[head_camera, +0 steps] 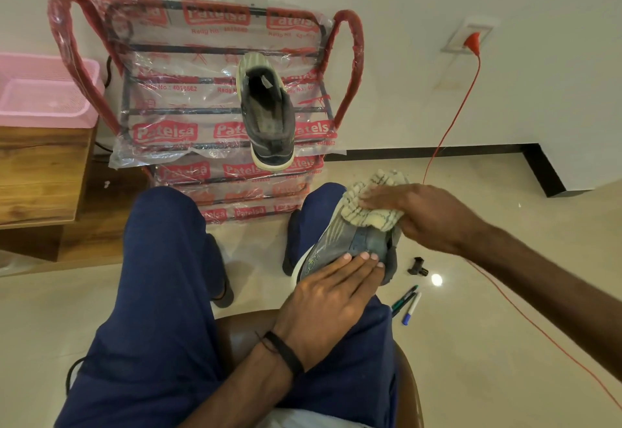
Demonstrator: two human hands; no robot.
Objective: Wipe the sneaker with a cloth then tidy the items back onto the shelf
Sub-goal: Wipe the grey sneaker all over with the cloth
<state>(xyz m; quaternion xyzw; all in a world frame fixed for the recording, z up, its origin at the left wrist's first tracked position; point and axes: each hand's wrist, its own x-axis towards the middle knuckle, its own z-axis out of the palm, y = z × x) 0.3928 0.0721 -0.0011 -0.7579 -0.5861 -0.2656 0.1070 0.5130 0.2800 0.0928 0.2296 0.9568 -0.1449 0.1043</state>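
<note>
grey mesh sneaker [350,242] on right thigh. left hand [323,299] flat on it, fingers straight, together. right hand [427,219] clamps striped cream cloth [370,202] (against the upper).

i have one view only, from the camera worn on the head, so there is no second view to share anything with. it looks forward and steeply down over the seated person's lap, with the wide-angle lens bending the wall and floor lines toward the frame edges. the left hand [331,296] and right hand [425,217] sit close to the lens, lower centre and centre right of the frame. the shelf [188,91] stands farther off in the upper centre, facing me, with the wall behind it along the top.
</note>
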